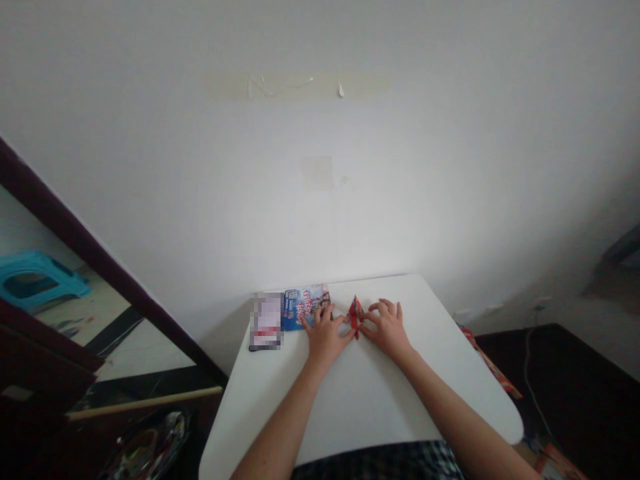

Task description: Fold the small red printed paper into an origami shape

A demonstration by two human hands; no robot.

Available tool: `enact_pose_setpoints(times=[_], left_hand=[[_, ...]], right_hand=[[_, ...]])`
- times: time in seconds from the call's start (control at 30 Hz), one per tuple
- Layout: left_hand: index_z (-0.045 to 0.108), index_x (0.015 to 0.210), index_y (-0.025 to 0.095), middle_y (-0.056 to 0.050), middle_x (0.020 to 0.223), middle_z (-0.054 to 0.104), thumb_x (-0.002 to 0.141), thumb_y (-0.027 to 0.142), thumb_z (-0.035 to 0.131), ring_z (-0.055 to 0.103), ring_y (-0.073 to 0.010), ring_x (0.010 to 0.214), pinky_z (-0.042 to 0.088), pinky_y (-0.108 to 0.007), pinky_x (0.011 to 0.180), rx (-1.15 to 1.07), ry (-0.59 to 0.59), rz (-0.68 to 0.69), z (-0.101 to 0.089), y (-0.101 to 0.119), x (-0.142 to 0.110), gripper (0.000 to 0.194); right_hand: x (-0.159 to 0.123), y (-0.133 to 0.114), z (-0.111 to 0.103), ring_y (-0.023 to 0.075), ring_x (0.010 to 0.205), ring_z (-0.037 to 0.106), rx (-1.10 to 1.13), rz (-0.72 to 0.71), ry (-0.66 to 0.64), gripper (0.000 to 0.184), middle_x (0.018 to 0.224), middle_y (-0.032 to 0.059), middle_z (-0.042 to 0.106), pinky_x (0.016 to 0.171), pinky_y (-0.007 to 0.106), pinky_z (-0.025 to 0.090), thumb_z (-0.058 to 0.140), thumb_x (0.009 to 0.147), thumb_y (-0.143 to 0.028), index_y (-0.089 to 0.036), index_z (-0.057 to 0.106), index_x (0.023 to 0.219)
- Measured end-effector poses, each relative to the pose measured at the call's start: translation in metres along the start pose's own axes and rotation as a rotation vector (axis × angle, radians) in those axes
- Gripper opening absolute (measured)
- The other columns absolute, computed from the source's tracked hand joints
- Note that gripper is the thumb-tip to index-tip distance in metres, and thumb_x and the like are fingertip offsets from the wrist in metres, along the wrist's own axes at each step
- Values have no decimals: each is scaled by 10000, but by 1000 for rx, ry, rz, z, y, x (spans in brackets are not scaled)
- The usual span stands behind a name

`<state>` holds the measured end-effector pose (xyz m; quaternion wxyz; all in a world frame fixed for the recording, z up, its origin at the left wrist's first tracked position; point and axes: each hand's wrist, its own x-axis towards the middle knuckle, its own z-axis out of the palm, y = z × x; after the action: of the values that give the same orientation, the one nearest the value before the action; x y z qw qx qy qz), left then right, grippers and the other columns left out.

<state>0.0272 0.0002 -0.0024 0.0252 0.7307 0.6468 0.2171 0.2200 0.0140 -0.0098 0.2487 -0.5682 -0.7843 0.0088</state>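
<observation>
A small piece of folded red paper [355, 311] with a pointed top lies on the white table [370, 400] between my hands. My left hand [327, 333] has its thumb and index finger at the paper's left edge, while its other fingers spread over a blue printed leaflet [296, 308]. From the right, my right hand [387, 328] pinches the paper between thumb and index finger, its remaining fingers raised apart. Both hands hold the paper low, close to the tabletop. Its finer folds are too small to make out.
A phone-like item [267, 321], blurred by pixels, lies left of the leaflet. Behind the table rises a white wall [320, 220]. A dark-framed mirror [145, 347] leans at left, showing a blue stool [40, 277]. A cable [527, 360] hangs at right.
</observation>
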Motion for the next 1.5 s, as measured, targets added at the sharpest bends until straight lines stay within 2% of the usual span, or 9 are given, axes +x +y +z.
enact_pose_setpoints(times=[0.33,0.6,0.73,0.87,1.0,1.07,1.3,1.5], left_hand=[[716,1089,415,-2,1561,407,730,586,711,268,-403,1425,66,-808,1080,6,-61,-28,-7,1,-1,397],[702,1101,428,13,1577,384,705,616,716,250,-421,1438,54,-834,1056,-3,-91,-24,-8,-2,0,439],[700,1105,426,11,1576,386,685,630,727,242,-421,1444,41,-821,1072,-12,-105,-27,-8,-1,0,468],[698,1097,419,16,1569,399,678,602,749,245,-400,1445,33,-810,1084,-22,-95,-12,-8,0,0,460],[699,1077,392,9,1544,435,664,570,777,261,-386,1436,4,-804,1092,-30,-94,15,-8,3,-3,456],[697,1080,366,-12,1536,444,661,565,784,270,-382,1432,-11,-792,1102,-38,-100,24,-8,5,-5,472],[677,1088,366,-20,1504,477,627,554,823,294,-364,1429,33,-796,1104,-100,-89,47,-3,9,-6,519],[734,962,346,-11,1396,580,787,425,733,396,-312,1369,143,-714,1142,-191,45,-36,-5,4,1,192]], right_hand=[[-1,2,-8,359,1369,339,63,13,-104,439,1287,65,567,1110,739,151,741,763,-500,-395,668,1183],[1,7,-9,347,1367,334,100,-8,-159,516,1335,69,549,1108,735,150,715,752,-576,-376,640,1221],[1,11,-10,329,1372,335,125,-13,-194,446,1344,48,550,1116,715,148,708,786,-465,-408,639,1223],[4,18,-4,297,1331,394,169,-4,-137,281,1272,18,604,1120,668,187,640,852,-362,-420,691,1122],[9,28,11,259,1189,509,248,38,20,213,1133,69,669,1056,478,365,594,889,-343,-284,730,1041],[11,31,16,254,1158,524,253,61,72,228,1115,76,677,1015,432,396,605,878,-328,-267,731,1058],[12,32,20,255,1130,540,271,66,81,147,1074,58,699,990,411,398,637,854,-317,-275,771,899],[12,32,19,252,1132,546,258,66,65,130,1082,53,703,985,411,407,648,838,-300,-271,772,862]])
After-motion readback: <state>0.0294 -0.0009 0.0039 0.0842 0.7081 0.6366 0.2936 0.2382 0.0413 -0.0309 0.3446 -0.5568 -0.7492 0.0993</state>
